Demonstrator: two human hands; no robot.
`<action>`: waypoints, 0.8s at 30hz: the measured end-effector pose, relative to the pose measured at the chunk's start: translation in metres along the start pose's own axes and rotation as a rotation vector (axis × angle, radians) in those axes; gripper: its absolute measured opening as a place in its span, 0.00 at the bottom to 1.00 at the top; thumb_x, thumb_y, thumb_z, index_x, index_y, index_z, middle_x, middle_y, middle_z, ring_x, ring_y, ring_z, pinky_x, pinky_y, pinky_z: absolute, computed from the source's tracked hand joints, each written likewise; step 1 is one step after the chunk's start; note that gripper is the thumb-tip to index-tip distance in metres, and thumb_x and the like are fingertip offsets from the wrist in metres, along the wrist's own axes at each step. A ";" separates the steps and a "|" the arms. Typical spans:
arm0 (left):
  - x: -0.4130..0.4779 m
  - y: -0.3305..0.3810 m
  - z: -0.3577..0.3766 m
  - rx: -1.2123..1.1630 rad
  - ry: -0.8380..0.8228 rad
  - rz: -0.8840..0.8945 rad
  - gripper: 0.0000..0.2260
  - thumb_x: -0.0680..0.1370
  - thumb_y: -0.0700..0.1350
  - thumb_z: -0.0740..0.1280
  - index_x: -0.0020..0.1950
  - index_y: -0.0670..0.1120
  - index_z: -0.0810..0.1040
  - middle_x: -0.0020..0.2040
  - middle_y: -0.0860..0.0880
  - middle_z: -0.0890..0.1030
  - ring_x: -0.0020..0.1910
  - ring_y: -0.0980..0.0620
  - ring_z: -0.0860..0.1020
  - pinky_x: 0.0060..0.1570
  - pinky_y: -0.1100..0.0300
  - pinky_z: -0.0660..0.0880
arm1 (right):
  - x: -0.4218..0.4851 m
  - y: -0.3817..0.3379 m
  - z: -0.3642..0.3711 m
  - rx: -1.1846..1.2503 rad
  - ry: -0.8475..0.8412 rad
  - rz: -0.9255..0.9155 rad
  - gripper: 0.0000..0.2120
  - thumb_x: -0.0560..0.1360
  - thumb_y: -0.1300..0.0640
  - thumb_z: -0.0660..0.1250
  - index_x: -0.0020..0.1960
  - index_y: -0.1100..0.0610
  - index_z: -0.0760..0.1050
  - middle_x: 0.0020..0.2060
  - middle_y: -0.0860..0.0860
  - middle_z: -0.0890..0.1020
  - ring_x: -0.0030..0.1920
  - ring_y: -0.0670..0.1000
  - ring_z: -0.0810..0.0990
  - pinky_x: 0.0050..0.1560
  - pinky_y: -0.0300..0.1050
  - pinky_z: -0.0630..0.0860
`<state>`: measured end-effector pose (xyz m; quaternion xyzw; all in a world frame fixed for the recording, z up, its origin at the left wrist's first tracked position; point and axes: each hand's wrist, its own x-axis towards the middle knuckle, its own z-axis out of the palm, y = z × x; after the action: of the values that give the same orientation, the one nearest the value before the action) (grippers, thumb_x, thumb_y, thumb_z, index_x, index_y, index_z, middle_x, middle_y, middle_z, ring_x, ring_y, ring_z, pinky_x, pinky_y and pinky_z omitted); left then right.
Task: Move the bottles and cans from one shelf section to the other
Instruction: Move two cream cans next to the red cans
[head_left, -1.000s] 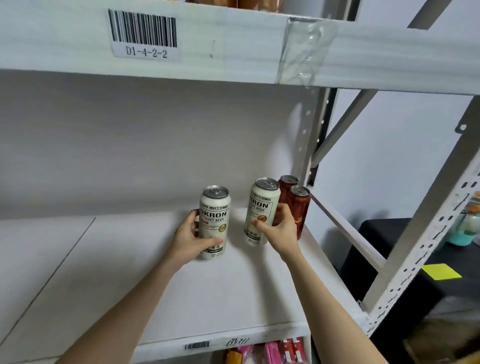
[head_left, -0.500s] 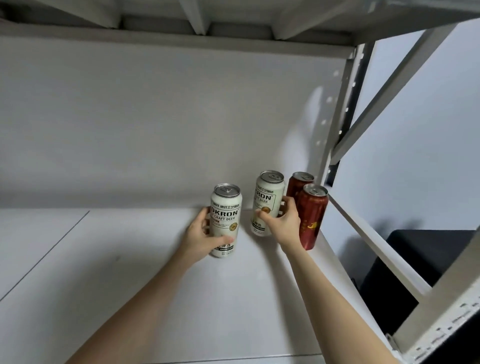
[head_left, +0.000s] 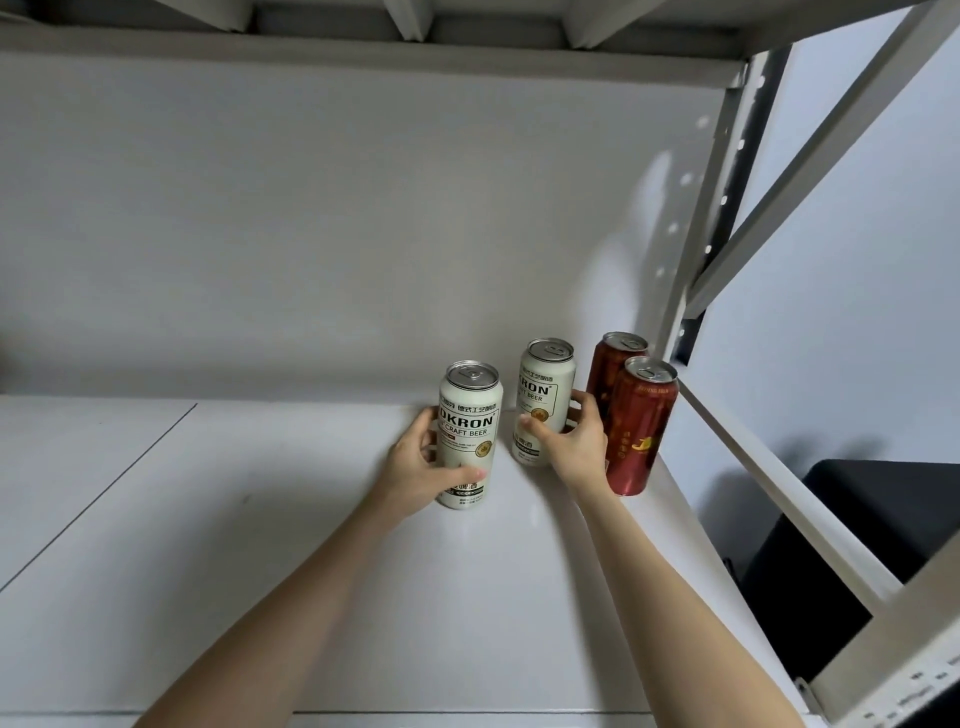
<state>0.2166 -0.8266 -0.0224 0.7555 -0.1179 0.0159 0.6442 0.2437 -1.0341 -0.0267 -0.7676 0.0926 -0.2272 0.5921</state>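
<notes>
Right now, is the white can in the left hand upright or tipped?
Upright: the can stands base down on the shelf, lid up.

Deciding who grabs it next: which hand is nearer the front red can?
Right. The right hand, gripping the rear white beer can, is just beside the front red can; the left hand grips the front white beer can, farther left.

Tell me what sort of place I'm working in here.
Probably a stockroom or warehouse: a white metal rack shelf, a perforated grey steel upright with a diagonal brace, and stock on it, a tall white aluminium beer can near a dark red drink can.
</notes>
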 end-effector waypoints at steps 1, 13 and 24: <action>0.000 -0.001 0.001 -0.003 -0.003 -0.001 0.36 0.55 0.46 0.81 0.60 0.47 0.72 0.54 0.50 0.83 0.54 0.50 0.82 0.55 0.56 0.79 | 0.000 0.001 -0.001 0.005 -0.012 0.005 0.32 0.63 0.48 0.80 0.63 0.50 0.70 0.50 0.47 0.82 0.52 0.47 0.81 0.59 0.53 0.78; -0.020 0.000 0.020 -0.014 -0.050 -0.037 0.37 0.56 0.46 0.81 0.62 0.48 0.72 0.56 0.50 0.83 0.55 0.51 0.82 0.58 0.52 0.78 | -0.051 -0.005 -0.042 0.159 -0.128 0.071 0.21 0.72 0.58 0.75 0.62 0.56 0.74 0.54 0.54 0.81 0.55 0.51 0.81 0.60 0.47 0.77; -0.043 0.013 0.065 -0.065 -0.179 -0.078 0.36 0.51 0.50 0.81 0.56 0.54 0.71 0.58 0.46 0.81 0.56 0.46 0.81 0.56 0.51 0.79 | -0.104 -0.020 -0.086 0.320 -0.355 0.134 0.21 0.72 0.64 0.73 0.64 0.60 0.75 0.53 0.56 0.84 0.48 0.46 0.84 0.44 0.37 0.77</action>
<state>0.1635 -0.8853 -0.0282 0.7365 -0.1459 -0.0806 0.6555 0.1099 -1.0598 -0.0157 -0.6840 0.0005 -0.0606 0.7270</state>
